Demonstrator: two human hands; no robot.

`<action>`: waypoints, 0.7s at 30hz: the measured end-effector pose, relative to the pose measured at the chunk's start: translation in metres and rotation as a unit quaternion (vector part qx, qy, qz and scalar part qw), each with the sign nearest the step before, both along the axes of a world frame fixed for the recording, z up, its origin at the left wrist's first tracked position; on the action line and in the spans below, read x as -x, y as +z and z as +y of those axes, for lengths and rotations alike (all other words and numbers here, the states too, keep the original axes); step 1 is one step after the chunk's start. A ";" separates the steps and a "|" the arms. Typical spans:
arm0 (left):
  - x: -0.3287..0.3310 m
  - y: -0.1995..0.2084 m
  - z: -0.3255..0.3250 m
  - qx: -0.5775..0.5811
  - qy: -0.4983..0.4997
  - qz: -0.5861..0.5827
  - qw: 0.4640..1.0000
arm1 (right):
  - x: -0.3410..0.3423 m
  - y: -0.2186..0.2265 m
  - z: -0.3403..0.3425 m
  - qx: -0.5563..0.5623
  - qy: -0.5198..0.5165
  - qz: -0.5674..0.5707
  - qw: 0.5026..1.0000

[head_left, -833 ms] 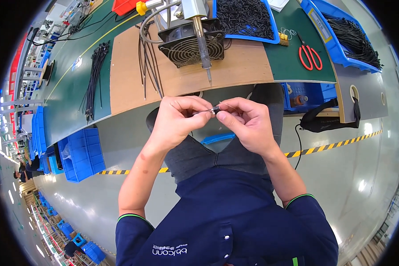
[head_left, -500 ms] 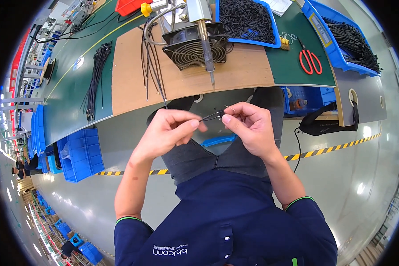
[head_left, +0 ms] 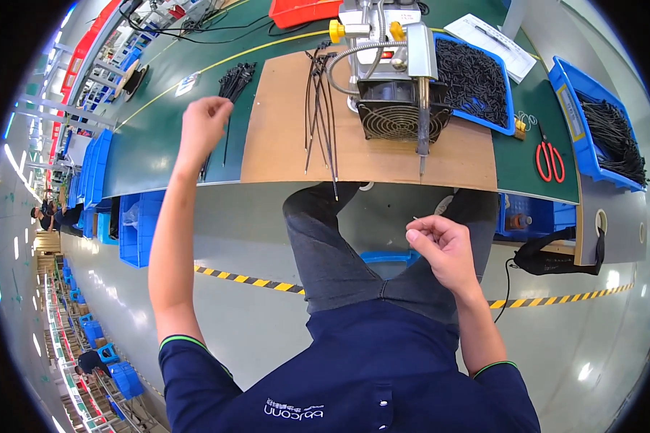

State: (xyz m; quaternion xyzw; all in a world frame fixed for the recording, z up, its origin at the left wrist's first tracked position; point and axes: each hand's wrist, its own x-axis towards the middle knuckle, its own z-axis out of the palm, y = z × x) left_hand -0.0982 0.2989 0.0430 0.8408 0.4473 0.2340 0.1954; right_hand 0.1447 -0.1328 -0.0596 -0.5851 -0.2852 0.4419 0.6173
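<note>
My left hand [head_left: 205, 124] is over the bundle of black cables [head_left: 237, 81] at the left of the bench, thumb and fingers pinched together. It covers the middle of the bundle, and whatever lies between its fingertips is hidden. Above my lap, my right hand [head_left: 444, 249] is closed, with the short tip of a thin wire [head_left: 414, 218] poking out between thumb and fingers. Several loose black cables [head_left: 320, 108] lie on the brown board [head_left: 278, 137], their ends hanging past its front edge. A soldering iron [head_left: 423, 119] points down beside a black fan [head_left: 390, 119].
Small black parts fill a blue tray [head_left: 511, 108] behind the fan. Farther right are red-handled scissors [head_left: 549, 160] and a blue bin [head_left: 581, 148] of black cables. Paper sheets [head_left: 492, 45] lie at the back. Blue crates [head_left: 139, 234] stand below the bench at left.
My left hand has left my right hand and swung up and left to the cable bundle. The black connector and cable no longer show at my right hand, and the view has shifted.
</note>
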 end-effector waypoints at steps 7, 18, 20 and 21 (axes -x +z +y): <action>-0.062 -0.038 0.069 -0.066 -0.017 0.117 0.991 | -0.008 -0.013 -0.009 0.026 0.018 -0.040 0.999; -0.187 -0.047 0.058 0.042 0.049 0.091 0.994 | -0.012 0.005 -0.009 0.067 0.066 -0.096 0.991; -0.191 -0.043 0.062 0.041 0.048 0.091 0.994 | -0.009 -0.002 -0.010 0.064 0.065 -0.083 0.992; -0.190 -0.045 0.064 0.032 0.056 0.098 0.993 | -0.008 -0.007 -0.011 0.046 0.085 -0.082 0.992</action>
